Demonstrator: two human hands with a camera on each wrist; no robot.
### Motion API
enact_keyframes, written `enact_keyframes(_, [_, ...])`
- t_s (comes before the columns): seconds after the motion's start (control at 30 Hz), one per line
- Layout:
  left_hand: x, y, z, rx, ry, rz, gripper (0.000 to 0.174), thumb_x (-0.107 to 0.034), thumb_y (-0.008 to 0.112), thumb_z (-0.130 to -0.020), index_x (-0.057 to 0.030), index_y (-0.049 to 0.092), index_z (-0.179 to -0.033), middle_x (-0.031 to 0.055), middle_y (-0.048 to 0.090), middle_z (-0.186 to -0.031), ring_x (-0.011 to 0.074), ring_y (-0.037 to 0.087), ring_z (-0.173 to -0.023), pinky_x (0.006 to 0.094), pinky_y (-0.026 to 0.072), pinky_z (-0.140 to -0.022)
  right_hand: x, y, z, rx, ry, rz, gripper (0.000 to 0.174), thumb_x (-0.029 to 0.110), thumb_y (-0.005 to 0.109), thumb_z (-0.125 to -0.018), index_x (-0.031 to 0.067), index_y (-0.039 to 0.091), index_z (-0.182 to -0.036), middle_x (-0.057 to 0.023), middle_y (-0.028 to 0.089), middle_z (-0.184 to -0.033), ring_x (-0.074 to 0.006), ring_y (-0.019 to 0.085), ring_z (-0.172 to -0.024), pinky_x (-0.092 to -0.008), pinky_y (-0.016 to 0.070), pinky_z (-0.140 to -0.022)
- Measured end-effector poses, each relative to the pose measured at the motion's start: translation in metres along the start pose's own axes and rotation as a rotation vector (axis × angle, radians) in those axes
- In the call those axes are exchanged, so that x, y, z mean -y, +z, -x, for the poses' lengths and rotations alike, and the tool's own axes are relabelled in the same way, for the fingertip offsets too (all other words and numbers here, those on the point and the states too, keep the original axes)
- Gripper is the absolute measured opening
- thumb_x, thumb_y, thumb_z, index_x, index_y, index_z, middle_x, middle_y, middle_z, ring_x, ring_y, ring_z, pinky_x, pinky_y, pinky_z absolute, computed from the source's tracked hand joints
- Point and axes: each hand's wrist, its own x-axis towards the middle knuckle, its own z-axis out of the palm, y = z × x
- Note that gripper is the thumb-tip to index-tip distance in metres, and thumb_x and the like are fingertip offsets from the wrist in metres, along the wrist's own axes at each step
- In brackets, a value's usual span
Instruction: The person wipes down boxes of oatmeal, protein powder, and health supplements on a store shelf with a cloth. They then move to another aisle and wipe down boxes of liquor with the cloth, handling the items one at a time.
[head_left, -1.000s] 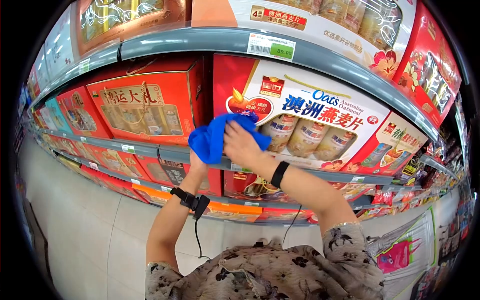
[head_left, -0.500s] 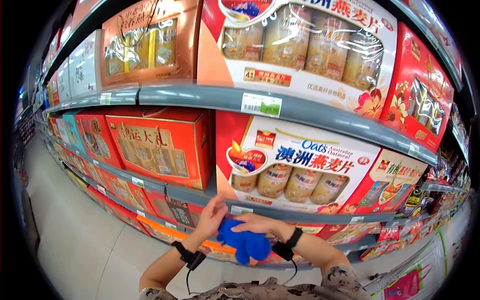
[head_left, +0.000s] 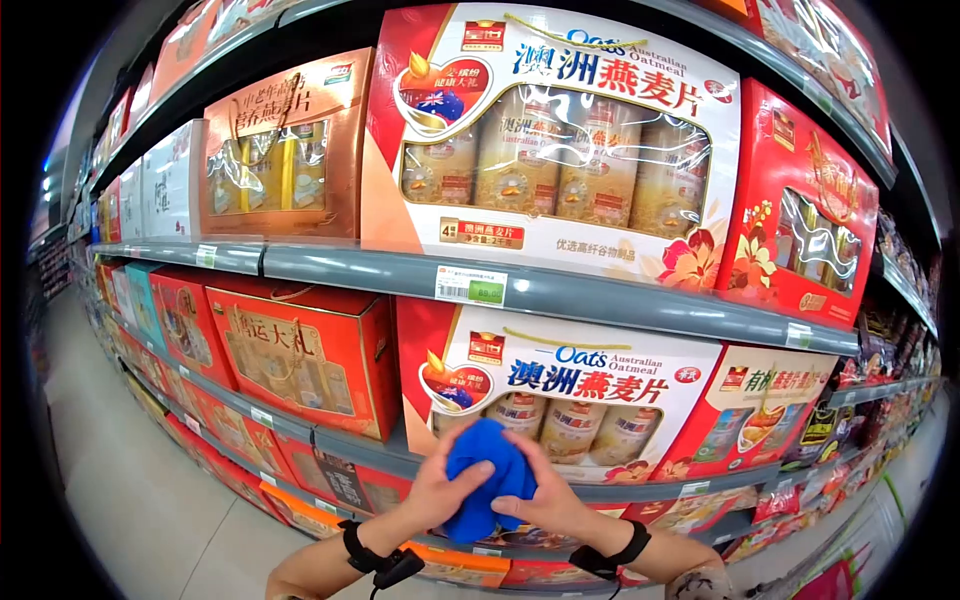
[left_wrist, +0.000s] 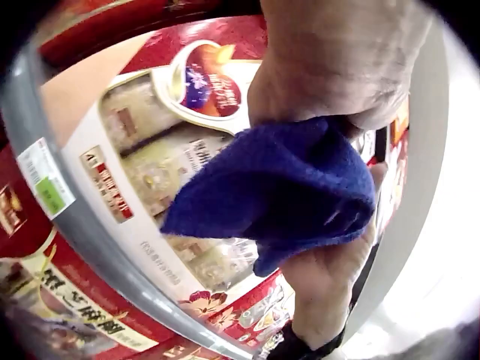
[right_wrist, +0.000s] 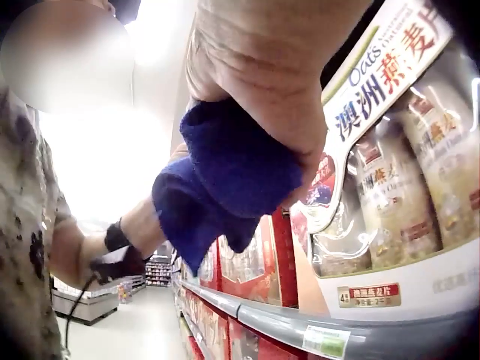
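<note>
A blue cloth (head_left: 488, 480) is bunched between both hands, in front of the lower white oatmeal box (head_left: 560, 372). The left hand (head_left: 445, 484) grips its left side, thumb laid over the cloth. On the other side the right hand (head_left: 543, 492) holds it with thumb and fingers. In the left wrist view the cloth (left_wrist: 281, 191) hangs in folds below the left hand (left_wrist: 337, 67). The right wrist view has the cloth (right_wrist: 225, 169) under the right hand (right_wrist: 270, 71), a corner pointing down.
Gift boxes fill the shelves: a large oatmeal box (head_left: 560, 130) above, a copper box (head_left: 285, 150) to its left, and a red box (head_left: 300, 350) below that. A grey shelf edge (head_left: 600, 300) with a price tag (head_left: 470, 286) runs across. Tiled floor (head_left: 190, 520) lies at lower left.
The head view has tilted up, so the upper shelf shows more. The left hand, apart from the cloth half a second ago, now grips it too, and the cloth has changed shape.
</note>
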Motion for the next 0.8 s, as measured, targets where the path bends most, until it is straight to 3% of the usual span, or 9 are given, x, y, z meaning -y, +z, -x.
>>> enact_keyframes(0.1, [-0.034, 0.002, -0.017, 0.199, 0.183, -0.228, 0.066, -0.017, 0.067, -0.088, -0.0032, 0.031, -0.141, 0.0112, 0.048, -0.131, 0.0176, 0.048, -0.117, 0.0327, 0.0402, -0.099, 0.016, -0.025, -0.016, -0.187, 0.237, -0.184, 0.063, 0.008, 0.076, -0.074, 0.0095, 0.047, -0.13, -0.0092, 0.054, -0.121, -0.0188, 0.054, -0.11, -0.0336, 0.0452, -0.094])
enact_keyframes(0.17, [-0.065, -0.011, -0.035, 0.202, 0.281, -0.463, 0.065, -0.018, 0.068, -0.086, -0.0014, 0.034, -0.14, 0.0124, 0.048, -0.132, 0.0197, 0.048, -0.118, 0.0337, 0.04, -0.099, 0.049, -0.062, -0.033, -0.386, 0.165, 0.019, 0.057, 0.005, 0.073, -0.073, 0.0096, 0.051, -0.126, -0.0079, 0.058, -0.115, -0.0171, 0.056, -0.105, -0.0324, 0.0464, -0.092])
enact_keyframes(0.33, [-0.139, -0.086, -0.122, -0.345, 0.755, -0.763, 0.061, -0.016, 0.066, -0.086, 0.0022, 0.038, -0.136, 0.0169, 0.048, -0.132, 0.0244, 0.048, -0.121, 0.036, 0.0408, -0.098, 0.145, -0.193, -0.109, -0.983, -0.523, 0.165, 0.049, 0.021, 0.07, -0.079, -0.0009, 0.052, -0.119, -0.0105, 0.059, -0.108, -0.0179, 0.056, -0.096, -0.0307, 0.046, -0.086])
enact_keyframes(0.4, [-0.156, -0.116, -0.168, -0.433, 0.791, -0.643, 0.062, -0.013, 0.064, -0.087, 0.0023, 0.034, -0.138, 0.0165, 0.047, -0.132, 0.0224, 0.048, -0.119, 0.0348, 0.0418, -0.097, 0.177, -0.242, -0.147, -1.184, -0.778, 0.376, 0.053, 0.023, 0.071, -0.08, -0.0014, 0.05, -0.122, -0.0115, 0.058, -0.112, -0.0194, 0.055, -0.101, -0.0307, 0.0434, -0.091])
enact_keyframes(0.5, [-0.175, -0.125, -0.193, -0.293, 0.608, -0.473, 0.065, -0.015, 0.065, -0.086, 0.0057, 0.031, -0.138, 0.0183, 0.049, -0.13, 0.0217, 0.051, -0.117, 0.034, 0.0417, -0.097, 0.203, -0.32, -0.191, -1.454, -0.754, 0.894, 0.063, 0.03, 0.071, -0.077, 0.0008, 0.049, -0.128, -0.0195, 0.056, -0.122, -0.0325, 0.056, -0.11, -0.0386, 0.0415, -0.097])
enact_keyframes(0.53, [-0.176, -0.129, -0.199, -0.287, 0.616, -0.47, 0.065, -0.015, 0.065, -0.086, 0.0057, 0.031, -0.138, 0.0183, 0.049, -0.13, 0.0217, 0.051, -0.117, 0.034, 0.0417, -0.097, 0.206, -0.326, -0.207, -1.461, -0.761, 0.897, 0.063, 0.03, 0.071, -0.077, 0.0008, 0.049, -0.128, -0.0195, 0.056, -0.122, -0.0325, 0.056, -0.11, -0.0386, 0.0415, -0.097])
enact_keyframes(0.6, [-0.175, -0.137, -0.21, -0.181, 0.553, -0.619, 0.08, -0.02, 0.07, -0.081, 0.0124, 0.025, -0.138, 0.0256, 0.045, -0.133, 0.0285, 0.046, -0.124, 0.0349, 0.0373, -0.102, 0.213, -0.331, -0.228, -1.535, -0.359, 0.938, 0.063, 0.034, 0.066, -0.077, 0.0043, 0.048, -0.13, -0.0217, 0.055, -0.125, -0.0359, 0.055, -0.115, -0.0415, 0.0414, -0.098])
enact_keyframes(0.67, [-0.17, -0.135, -0.209, -0.215, 0.626, -0.752, 0.079, -0.02, 0.07, -0.081, 0.0116, 0.026, -0.138, 0.0272, 0.047, -0.131, 0.0323, 0.045, -0.124, 0.0354, 0.0357, -0.103, 0.226, -0.302, -0.25, -1.556, -0.253, 0.974, 0.062, 0.035, 0.061, -0.077, 0.0082, 0.048, -0.131, -0.0222, 0.055, -0.126, -0.0365, 0.054, -0.117, -0.0432, 0.0411, -0.099])
enact_keyframes(0.8, [-0.161, -0.139, -0.212, -0.231, 0.721, -0.82, 0.076, -0.02, 0.068, -0.082, 0.0092, 0.026, -0.138, 0.0299, 0.042, -0.134, 0.0396, 0.042, -0.126, 0.0396, 0.0339, -0.105, 0.243, -0.227, -0.3, -1.434, -0.44, 1.027, 0.057, 0.03, 0.066, -0.074, 0.0024, 0.055, -0.123, -0.0217, 0.061, -0.116, -0.0337, 0.06, -0.108, -0.0379, 0.0442, -0.094])
